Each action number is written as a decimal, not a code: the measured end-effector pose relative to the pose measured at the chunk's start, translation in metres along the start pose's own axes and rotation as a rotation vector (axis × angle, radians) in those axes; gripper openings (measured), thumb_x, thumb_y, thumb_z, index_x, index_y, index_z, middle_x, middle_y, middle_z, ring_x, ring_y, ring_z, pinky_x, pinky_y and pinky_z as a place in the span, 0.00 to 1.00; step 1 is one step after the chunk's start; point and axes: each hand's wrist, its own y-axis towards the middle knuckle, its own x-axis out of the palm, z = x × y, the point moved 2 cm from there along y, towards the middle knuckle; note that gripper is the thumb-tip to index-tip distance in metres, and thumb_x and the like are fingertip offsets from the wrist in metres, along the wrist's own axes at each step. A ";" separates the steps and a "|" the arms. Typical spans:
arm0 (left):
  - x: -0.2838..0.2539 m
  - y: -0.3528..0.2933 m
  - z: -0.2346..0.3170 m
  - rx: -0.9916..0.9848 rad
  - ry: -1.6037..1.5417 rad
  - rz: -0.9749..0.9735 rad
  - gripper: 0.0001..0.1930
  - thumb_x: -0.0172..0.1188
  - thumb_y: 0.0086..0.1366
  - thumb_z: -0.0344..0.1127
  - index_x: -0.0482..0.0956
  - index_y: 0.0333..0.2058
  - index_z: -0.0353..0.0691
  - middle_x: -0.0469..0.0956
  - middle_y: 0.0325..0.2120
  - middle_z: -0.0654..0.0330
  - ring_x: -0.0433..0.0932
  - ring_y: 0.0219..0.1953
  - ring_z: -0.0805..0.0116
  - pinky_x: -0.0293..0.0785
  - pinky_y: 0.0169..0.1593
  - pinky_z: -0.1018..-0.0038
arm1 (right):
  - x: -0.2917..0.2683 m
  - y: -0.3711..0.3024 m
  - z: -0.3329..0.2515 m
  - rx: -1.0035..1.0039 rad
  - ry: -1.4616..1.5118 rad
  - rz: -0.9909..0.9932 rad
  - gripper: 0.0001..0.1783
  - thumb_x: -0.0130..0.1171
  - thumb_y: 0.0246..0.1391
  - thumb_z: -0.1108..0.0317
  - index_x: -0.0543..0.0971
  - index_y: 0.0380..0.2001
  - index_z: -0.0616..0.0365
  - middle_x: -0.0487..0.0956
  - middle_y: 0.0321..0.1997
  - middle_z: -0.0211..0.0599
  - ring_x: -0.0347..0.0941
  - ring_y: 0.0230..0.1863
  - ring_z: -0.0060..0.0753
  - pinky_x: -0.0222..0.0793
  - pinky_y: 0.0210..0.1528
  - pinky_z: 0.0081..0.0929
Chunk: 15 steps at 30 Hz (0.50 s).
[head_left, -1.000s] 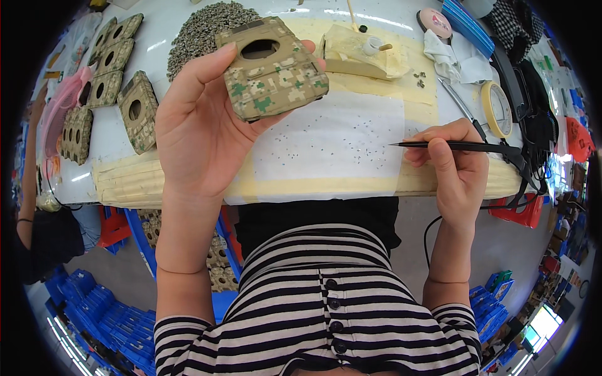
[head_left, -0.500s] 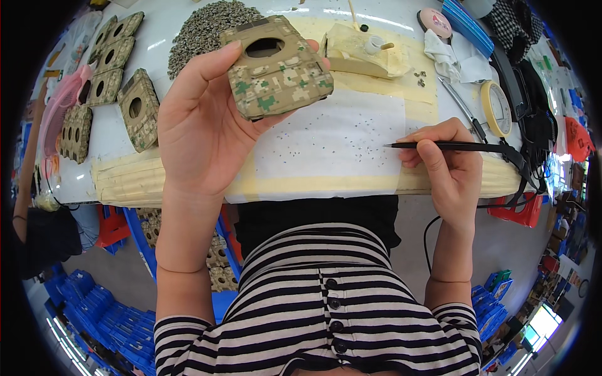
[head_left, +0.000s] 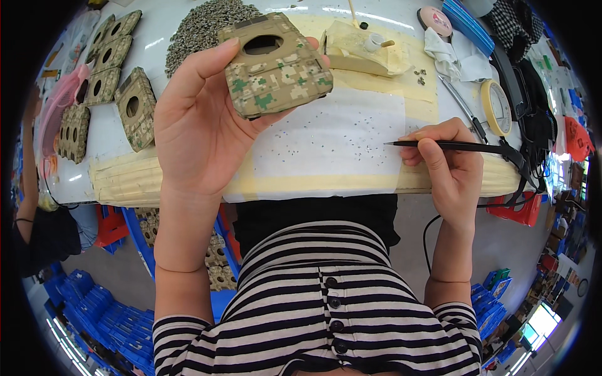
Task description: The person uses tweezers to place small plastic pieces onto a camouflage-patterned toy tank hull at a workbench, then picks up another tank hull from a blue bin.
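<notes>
My left hand (head_left: 199, 119) is closed around a camouflage hull part (head_left: 279, 81), like a toy tank's, with a round hole in its top. The piece is raised over the table, thumb on its near-left edge and fingertips showing at the far right side. My right hand (head_left: 448, 160) pinches black tweezers (head_left: 439, 145), whose fine tips point left just above a white paper sheet (head_left: 295, 166). Tiny dark specks (head_left: 364, 148) are scattered across this sheet, some close to the tips. Whether the tweezers hold a speck is too small to tell.
More camouflage hulls (head_left: 133, 106) stand at left, by a pink mesh item (head_left: 56, 119). Behind lies a heap of small grey parts (head_left: 200, 28). A tape-wrapped block (head_left: 351, 56) carries a white cup (head_left: 374, 42). Right are a tape roll (head_left: 495, 108) and a pen-like tool (head_left: 461, 103).
My left hand and the hull part have shifted very slightly left and up. The right hand and tweezers are almost still. At the far left, another person's arm has moved.
</notes>
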 end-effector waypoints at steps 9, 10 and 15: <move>-0.001 0.002 -0.002 -0.004 0.005 0.002 0.27 0.33 0.69 0.37 0.49 0.58 0.17 0.45 0.58 0.23 0.54 0.62 0.38 0.76 0.54 0.65 | -0.001 0.000 0.001 -0.008 -0.011 0.001 0.05 0.53 0.58 0.74 0.72 0.32 0.66 0.77 0.29 0.36 0.74 0.30 0.19 0.71 0.35 0.15; -0.001 0.001 -0.001 -0.002 0.006 0.002 0.27 0.33 0.69 0.37 0.50 0.58 0.17 0.45 0.58 0.23 0.54 0.62 0.39 0.76 0.54 0.65 | -0.001 0.000 0.000 -0.007 -0.020 -0.002 0.05 0.53 0.58 0.74 0.72 0.31 0.66 0.77 0.29 0.36 0.74 0.30 0.19 0.71 0.35 0.15; 0.000 -0.001 0.000 0.004 0.010 -0.007 0.27 0.33 0.69 0.37 0.50 0.58 0.17 0.45 0.58 0.23 0.55 0.62 0.39 0.76 0.54 0.65 | -0.001 -0.001 -0.002 -0.009 -0.032 0.004 0.05 0.53 0.58 0.74 0.72 0.31 0.66 0.77 0.29 0.36 0.74 0.30 0.19 0.71 0.35 0.15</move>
